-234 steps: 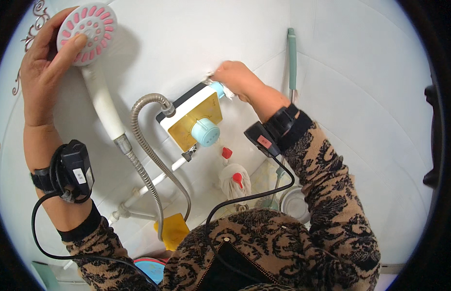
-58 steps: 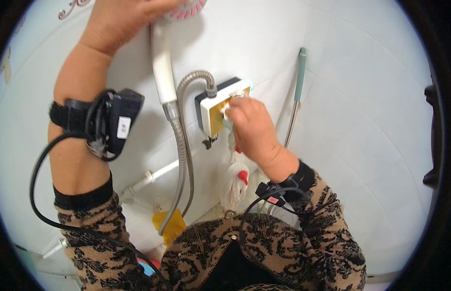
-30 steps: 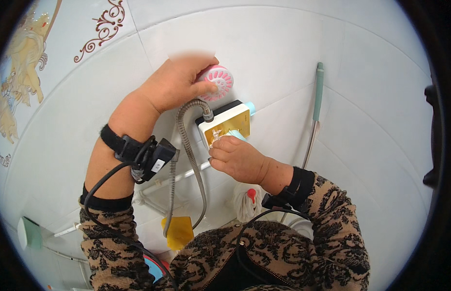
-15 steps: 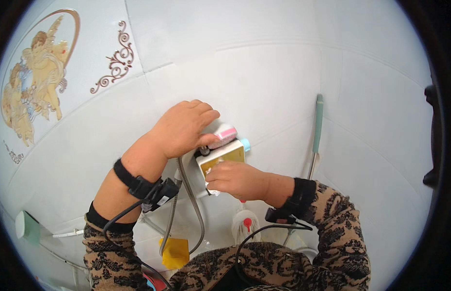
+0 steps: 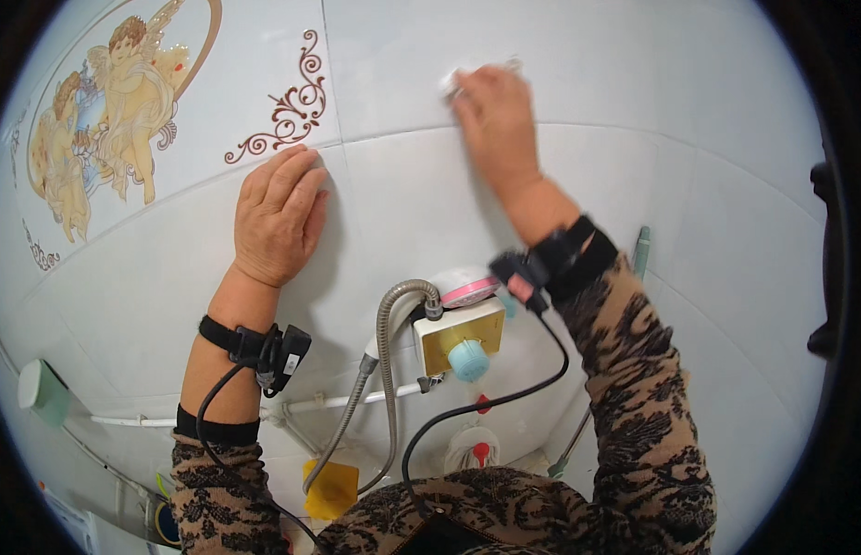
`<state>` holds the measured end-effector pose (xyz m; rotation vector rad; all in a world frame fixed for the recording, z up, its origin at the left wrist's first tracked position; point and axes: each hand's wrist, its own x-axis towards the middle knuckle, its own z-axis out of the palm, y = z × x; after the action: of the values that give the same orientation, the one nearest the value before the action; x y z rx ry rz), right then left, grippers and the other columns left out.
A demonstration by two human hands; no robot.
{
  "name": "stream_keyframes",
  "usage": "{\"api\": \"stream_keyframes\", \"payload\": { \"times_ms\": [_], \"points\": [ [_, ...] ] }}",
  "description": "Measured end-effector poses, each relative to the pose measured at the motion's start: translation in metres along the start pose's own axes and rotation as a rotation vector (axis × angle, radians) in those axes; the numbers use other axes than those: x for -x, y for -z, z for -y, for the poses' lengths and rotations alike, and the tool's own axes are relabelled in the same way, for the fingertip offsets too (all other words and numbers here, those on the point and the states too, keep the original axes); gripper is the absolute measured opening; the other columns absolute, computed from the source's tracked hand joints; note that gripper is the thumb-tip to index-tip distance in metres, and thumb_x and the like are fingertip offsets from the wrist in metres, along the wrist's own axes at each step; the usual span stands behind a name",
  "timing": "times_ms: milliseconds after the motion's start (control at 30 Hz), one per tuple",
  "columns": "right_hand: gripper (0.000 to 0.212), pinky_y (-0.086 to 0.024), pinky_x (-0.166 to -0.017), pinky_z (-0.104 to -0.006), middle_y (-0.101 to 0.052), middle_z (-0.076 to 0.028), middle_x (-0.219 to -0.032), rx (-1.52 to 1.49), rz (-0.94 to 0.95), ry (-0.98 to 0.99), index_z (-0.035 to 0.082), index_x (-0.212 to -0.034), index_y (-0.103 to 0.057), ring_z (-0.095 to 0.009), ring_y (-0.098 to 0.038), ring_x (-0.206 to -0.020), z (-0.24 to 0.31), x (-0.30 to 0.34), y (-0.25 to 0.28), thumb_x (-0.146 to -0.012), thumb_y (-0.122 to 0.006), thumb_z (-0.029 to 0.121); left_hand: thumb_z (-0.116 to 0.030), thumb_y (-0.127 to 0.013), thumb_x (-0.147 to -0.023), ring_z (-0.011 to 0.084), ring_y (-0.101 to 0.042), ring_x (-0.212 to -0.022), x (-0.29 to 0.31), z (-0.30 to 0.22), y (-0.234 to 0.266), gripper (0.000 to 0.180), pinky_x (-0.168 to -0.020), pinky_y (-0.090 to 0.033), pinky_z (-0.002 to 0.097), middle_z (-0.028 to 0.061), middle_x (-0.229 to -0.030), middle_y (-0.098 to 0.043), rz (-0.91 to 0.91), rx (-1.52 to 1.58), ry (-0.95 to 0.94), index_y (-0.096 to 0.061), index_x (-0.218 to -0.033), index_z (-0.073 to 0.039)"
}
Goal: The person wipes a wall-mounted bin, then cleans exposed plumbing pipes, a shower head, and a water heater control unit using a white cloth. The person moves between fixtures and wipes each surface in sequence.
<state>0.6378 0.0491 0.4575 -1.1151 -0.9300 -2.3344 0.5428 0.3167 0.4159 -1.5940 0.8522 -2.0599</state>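
Observation:
High on the white tiled wall, my right hand presses a small wad of white cloth against the tile. Its fingers are closed on the wad and hide most of it. My left hand rests on the wall just below a brown scroll ornament, fingers stretched out and holding nothing. Below and between my arms sits a shower control box with a gold front and a light blue knob. A white shower head with a pink rim lies on top of it.
A grey metal hose loops down from the control box. Lower down are a white pipe, a yellow piece and a white item with a red part. A green handle leans at right; a green-white holder is far left.
My right hand has left the front of the control box and gone up the wall with the white cloth. My left hand has moved from beside the shower head to the wall on the left.

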Motion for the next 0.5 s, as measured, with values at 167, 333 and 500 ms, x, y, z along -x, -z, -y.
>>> {"api": "stream_keyframes", "payload": {
  "times_ms": [167, 333, 500],
  "points": [
    [0.031, -0.053, -0.083, -0.0384, -0.062, -0.011, -0.103, -0.354, 0.369, 0.236, 0.008, -0.111, -0.067, -0.031, -0.059, -0.098, 0.033, 0.046, 0.018, -0.080, -0.069, 0.002, -0.005, -0.070, -0.081, 0.0284, -0.057, -0.121, -0.001, -0.004, 0.007, 0.029, -0.099, -0.044, 0.0408, 0.0083, -0.124, -0.062, 0.044, -0.001, 0.032, -0.064, -0.109, -0.006],
    [0.029, -0.053, -0.081, -0.0375, -0.063, -0.010, -0.104, -0.068, 0.166, 0.096, 0.010, -0.106, -0.068, -0.030, -0.061, -0.095, -0.050, 0.043, 0.036, -0.080, -0.069, -0.001, -0.006, -0.069, -0.082, 0.0287, -0.057, -0.121, -0.002, 0.000, 0.004, 0.030, -0.100, -0.043, 0.0403, 0.0090, -0.124, -0.063, 0.051, -0.022, 0.009, -0.064, -0.112, -0.007],
    [0.027, -0.052, -0.081, -0.0387, -0.063, -0.011, -0.103, -0.035, 0.278, -0.163, 0.010, -0.104, -0.069, -0.031, -0.061, -0.094, -0.045, 0.147, 0.063, -0.080, -0.068, -0.003, -0.005, -0.068, -0.085, 0.0285, -0.057, -0.122, 0.002, 0.006, -0.002, 0.029, -0.101, -0.043, 0.0393, 0.0088, -0.125, -0.063, 0.107, -0.038, 0.042, -0.064, -0.114, -0.006]
  ]
}}
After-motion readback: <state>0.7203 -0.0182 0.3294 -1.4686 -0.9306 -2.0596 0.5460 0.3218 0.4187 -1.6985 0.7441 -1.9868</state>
